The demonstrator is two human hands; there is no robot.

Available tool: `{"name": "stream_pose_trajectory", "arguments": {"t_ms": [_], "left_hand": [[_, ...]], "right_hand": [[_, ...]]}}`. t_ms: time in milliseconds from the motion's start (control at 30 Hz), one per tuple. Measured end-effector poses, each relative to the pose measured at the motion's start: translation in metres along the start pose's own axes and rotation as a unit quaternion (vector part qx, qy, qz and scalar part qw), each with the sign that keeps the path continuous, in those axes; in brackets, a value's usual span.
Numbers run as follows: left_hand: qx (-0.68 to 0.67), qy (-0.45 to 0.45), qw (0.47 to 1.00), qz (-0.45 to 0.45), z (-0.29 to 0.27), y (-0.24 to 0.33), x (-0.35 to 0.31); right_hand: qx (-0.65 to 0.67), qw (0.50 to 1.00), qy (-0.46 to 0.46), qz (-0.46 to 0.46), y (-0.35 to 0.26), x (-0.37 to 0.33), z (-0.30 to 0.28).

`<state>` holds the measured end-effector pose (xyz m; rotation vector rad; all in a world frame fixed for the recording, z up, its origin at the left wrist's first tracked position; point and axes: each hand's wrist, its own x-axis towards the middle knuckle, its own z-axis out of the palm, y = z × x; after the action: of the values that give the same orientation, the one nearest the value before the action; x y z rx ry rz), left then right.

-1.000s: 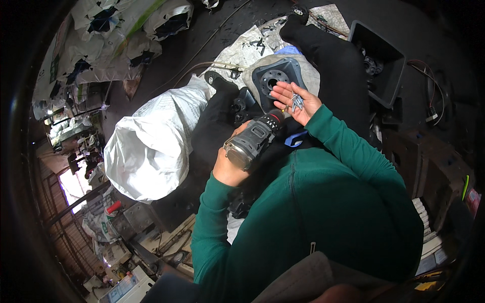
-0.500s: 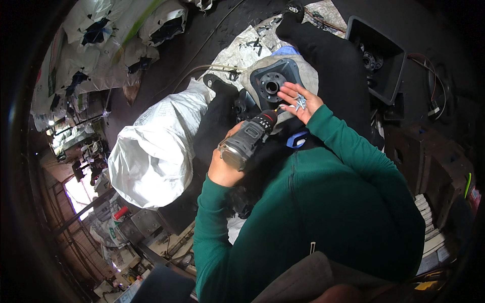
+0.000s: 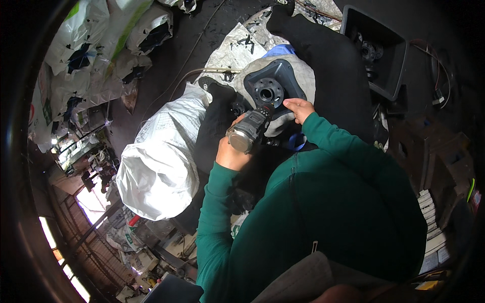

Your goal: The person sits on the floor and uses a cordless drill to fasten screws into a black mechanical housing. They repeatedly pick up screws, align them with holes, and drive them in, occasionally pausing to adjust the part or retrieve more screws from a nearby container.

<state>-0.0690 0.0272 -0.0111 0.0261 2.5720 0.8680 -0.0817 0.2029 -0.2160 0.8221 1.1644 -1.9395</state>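
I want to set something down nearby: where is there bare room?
Bare dark floor lies between the plastic bags at upper left and the white sack, though a thin cable crosses it. It is crowded at the square dark part, where the drill in the left hand and the right hand are close together. The dark bin at upper right holds parts.

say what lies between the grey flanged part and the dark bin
Head view: a strip of pale cloth, then the right leg in black.

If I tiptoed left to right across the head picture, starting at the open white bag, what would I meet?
White bag → drill → right hand → dark bin.
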Motion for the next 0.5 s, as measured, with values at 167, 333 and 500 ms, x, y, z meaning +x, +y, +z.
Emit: {"name": "stream_pose_trajectory", "arguments": {"t_ms": [167,333,500], "left_hand": [[0.012,-0.007,1.0,0.021,0.001,0.004,0.008],[0.048,-0.052,0.997,-0.02,-0.007,0.013,0.02],[0.091,-0.079,0.993,0.012,-0.011,0.017,0.039]], "right_hand": [[-0.039,0.999,0.002,-0.002,0.001,0.003,0.004],[-0.045,0.999,-0.008,-0.009,0.003,0.011,0.007],[-0.12,0.993,0.005,-0.023,0.012,0.021,0.008]]}}
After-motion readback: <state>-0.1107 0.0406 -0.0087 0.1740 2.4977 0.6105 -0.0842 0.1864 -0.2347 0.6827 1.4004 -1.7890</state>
